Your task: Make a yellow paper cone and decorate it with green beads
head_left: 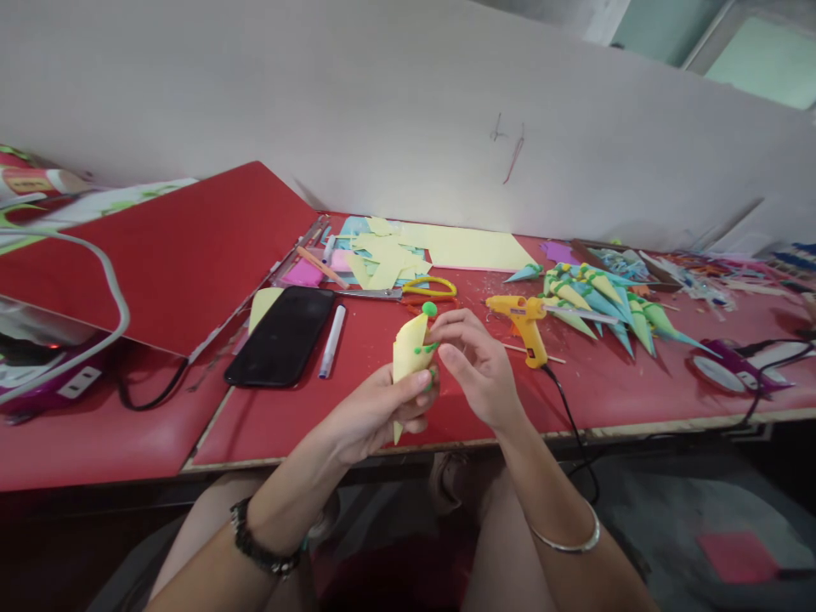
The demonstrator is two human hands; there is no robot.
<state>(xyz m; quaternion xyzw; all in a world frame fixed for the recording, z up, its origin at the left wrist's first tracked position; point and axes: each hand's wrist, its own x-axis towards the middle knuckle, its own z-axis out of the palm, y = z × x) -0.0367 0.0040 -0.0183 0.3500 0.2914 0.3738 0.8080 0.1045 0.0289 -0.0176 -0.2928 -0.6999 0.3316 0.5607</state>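
My left hand (388,399) is closed round a pale yellow paper cone (409,350), held point down over the table's front edge. A green ball (429,309) stands at the cone's top tip, and small green trim (422,348) runs along its open side. Close by on the right, my right hand (477,364) has its fingers bent and its thumb apart from them. Its fingertips are at the cone's trimmed edge; whether they touch it I cannot make out.
Right of my hands lie a yellow glue gun (524,325) and a heap of finished paper cones (596,297). Behind are yellow-handled scissors (430,287) and paper scraps (386,253). A black phone (280,336) and a white marker (332,342) lie left, near a red board (191,246).
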